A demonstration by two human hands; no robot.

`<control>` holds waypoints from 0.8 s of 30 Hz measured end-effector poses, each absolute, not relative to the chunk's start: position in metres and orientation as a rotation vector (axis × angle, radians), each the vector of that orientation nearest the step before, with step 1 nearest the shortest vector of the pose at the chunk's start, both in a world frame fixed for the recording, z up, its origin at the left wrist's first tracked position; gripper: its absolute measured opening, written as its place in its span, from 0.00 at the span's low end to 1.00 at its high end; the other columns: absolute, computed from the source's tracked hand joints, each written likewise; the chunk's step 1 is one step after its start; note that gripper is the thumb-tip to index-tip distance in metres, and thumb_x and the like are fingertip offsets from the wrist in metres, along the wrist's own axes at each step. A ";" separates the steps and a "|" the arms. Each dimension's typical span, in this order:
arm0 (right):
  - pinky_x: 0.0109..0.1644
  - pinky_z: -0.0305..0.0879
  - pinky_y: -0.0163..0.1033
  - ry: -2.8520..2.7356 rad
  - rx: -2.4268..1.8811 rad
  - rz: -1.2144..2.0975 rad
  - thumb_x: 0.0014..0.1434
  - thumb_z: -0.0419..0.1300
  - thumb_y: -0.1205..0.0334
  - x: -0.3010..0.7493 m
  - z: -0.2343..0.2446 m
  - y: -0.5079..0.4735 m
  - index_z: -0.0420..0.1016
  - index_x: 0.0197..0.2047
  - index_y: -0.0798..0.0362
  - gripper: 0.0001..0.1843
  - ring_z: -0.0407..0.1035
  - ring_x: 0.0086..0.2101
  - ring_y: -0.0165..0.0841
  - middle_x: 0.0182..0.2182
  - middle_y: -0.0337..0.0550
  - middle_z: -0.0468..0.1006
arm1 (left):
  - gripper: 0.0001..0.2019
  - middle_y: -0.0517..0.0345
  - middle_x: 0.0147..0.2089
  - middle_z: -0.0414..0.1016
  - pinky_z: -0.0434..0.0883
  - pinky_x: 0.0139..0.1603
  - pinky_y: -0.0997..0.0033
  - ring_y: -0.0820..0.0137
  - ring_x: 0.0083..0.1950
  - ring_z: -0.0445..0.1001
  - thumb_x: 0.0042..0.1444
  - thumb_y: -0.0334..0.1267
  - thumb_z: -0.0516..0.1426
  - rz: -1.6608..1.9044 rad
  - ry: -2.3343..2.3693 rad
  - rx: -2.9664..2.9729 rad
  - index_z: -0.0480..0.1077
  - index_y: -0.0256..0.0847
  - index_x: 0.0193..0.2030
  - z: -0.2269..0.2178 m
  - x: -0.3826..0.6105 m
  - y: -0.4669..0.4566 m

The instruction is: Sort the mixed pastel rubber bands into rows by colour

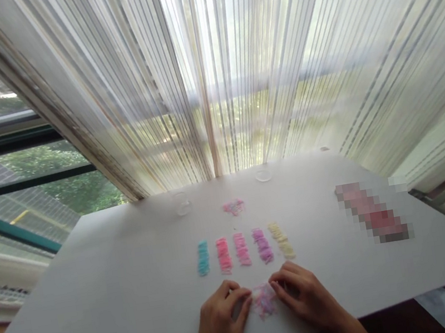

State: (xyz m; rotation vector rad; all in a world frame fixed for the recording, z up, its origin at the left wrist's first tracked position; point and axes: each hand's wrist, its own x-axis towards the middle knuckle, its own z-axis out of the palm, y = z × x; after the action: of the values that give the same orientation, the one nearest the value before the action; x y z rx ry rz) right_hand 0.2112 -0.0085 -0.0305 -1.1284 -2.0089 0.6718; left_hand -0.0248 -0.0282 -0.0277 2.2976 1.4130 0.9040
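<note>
A loose pile of tiny mixed pastel pieces [265, 301] lies on the white table near its front edge, too small to name by kind. At the pile's left side is my left hand [223, 315], thumb and forefinger tips brought together in a pinch. My right hand [306, 294] bends in from the other side, its thumb and forefinger also pinched at the pile's edge. Whatever sits between the fingertips is hidden or too small to see. Just beyond the hands stand sorted columns of similar pieces: blue [203, 258], coral pink [224, 256], light pink [242, 249], purple [262, 245] and yellow [281, 240].
Farther back on the table [139, 281] lies a second small mixed heap [234, 207]. A clear container [182, 203] and a clear round dish or lid [263, 175] are near the back edge. A blurred-out reddish object [371, 211] lies right. Striped curtains [208, 78] hang behind.
</note>
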 end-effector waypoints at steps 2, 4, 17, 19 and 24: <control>0.37 0.69 0.37 -1.994 -1.137 0.675 0.69 0.56 0.64 0.211 -0.031 -0.009 0.77 0.37 0.51 0.10 0.73 0.32 0.33 0.30 0.41 0.76 | 0.10 0.59 0.38 0.78 0.76 0.38 0.78 0.72 0.36 0.81 0.69 0.40 0.55 0.909 1.416 2.321 0.78 0.47 0.42 -0.028 -0.025 -0.028; 0.36 0.70 0.37 -1.982 -1.148 0.674 0.69 0.56 0.63 0.211 -0.032 -0.008 0.77 0.37 0.51 0.10 0.73 0.31 0.33 0.30 0.41 0.76 | 0.11 0.59 0.38 0.78 0.76 0.38 0.78 0.72 0.35 0.81 0.69 0.40 0.54 0.908 1.419 2.338 0.78 0.47 0.41 -0.028 -0.025 -0.027; 0.37 0.70 0.38 -1.968 -1.192 0.705 0.70 0.55 0.59 0.209 -0.037 -0.005 0.78 0.36 0.51 0.13 0.74 0.32 0.35 0.31 0.42 0.77 | 0.09 0.60 0.37 0.79 0.76 0.37 0.79 0.72 0.35 0.81 0.69 0.39 0.55 1.011 1.393 2.308 0.77 0.47 0.40 -0.035 -0.025 -0.026; 0.37 0.70 0.39 -1.976 -1.194 0.705 0.70 0.55 0.59 0.209 -0.038 -0.005 0.78 0.36 0.51 0.13 0.74 0.32 0.35 0.31 0.42 0.77 | 0.09 0.60 0.37 0.79 0.75 0.36 0.79 0.72 0.34 0.81 0.69 0.40 0.55 1.021 1.379 2.304 0.76 0.46 0.40 -0.036 -0.026 -0.026; 0.38 0.70 0.39 -1.954 -1.183 0.716 0.70 0.55 0.59 0.209 -0.037 -0.004 0.78 0.36 0.51 0.13 0.75 0.32 0.35 0.31 0.42 0.78 | 0.09 0.61 0.33 0.79 0.73 0.29 0.80 0.74 0.26 0.76 0.70 0.39 0.53 1.032 1.394 2.257 0.73 0.44 0.39 -0.031 -0.028 -0.022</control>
State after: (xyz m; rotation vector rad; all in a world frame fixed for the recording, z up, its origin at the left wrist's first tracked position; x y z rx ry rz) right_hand 0.2089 -0.0038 -0.0368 -1.1830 -1.9538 0.7164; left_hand -0.0278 -0.0222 -0.0313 2.2573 1.3936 1.0318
